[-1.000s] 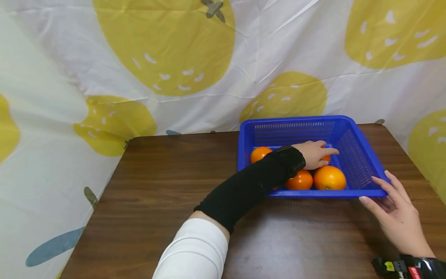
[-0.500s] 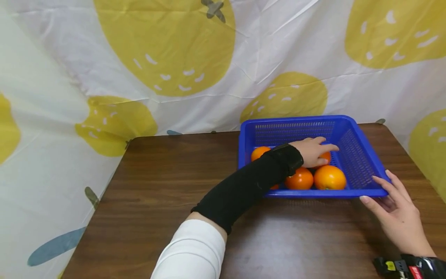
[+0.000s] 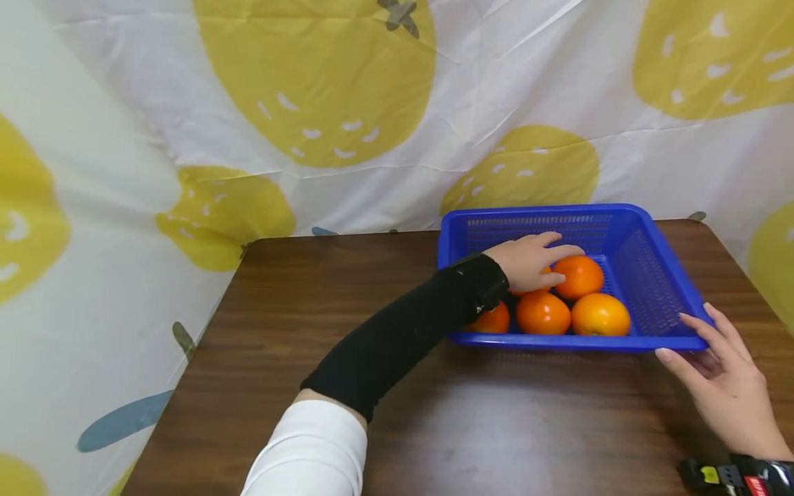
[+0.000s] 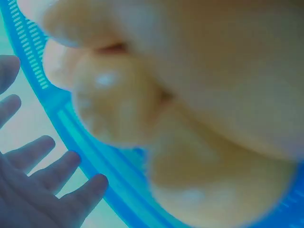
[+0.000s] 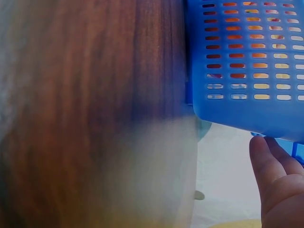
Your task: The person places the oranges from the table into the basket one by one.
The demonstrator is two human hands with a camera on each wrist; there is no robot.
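Observation:
My left hand [image 3: 527, 263], its fingers extended, lies over the fruit inside a blue plastic basket [image 3: 558, 340]. Just past its fingertips is a red-orange round fruit [image 3: 578, 277]; another is partly covered under the palm. Along the front wall sit two more red-orange fruits, one in the middle [image 3: 543, 313] and one partly behind the sleeve [image 3: 492, 318]. Beside them is a yellower orange [image 3: 600, 315]. In the left wrist view, spread fingers show left of the large, blurred fruit [image 4: 114, 104]. My right hand [image 3: 732, 393] holds the basket's front right corner, thumb in front, fingers on the side rim.
The basket stands at the back right of a brown wooden table [image 3: 347, 303]. A white cloth [image 3: 347, 193] with yellow fruit prints hangs right behind the table. My left sleeve [image 3: 403, 337] crosses over the basket's front left rim.
My left hand has moved left within the basket, off the back right fruit, which now shows fully. My right hand stays at the corner. The head view has shifted slightly.

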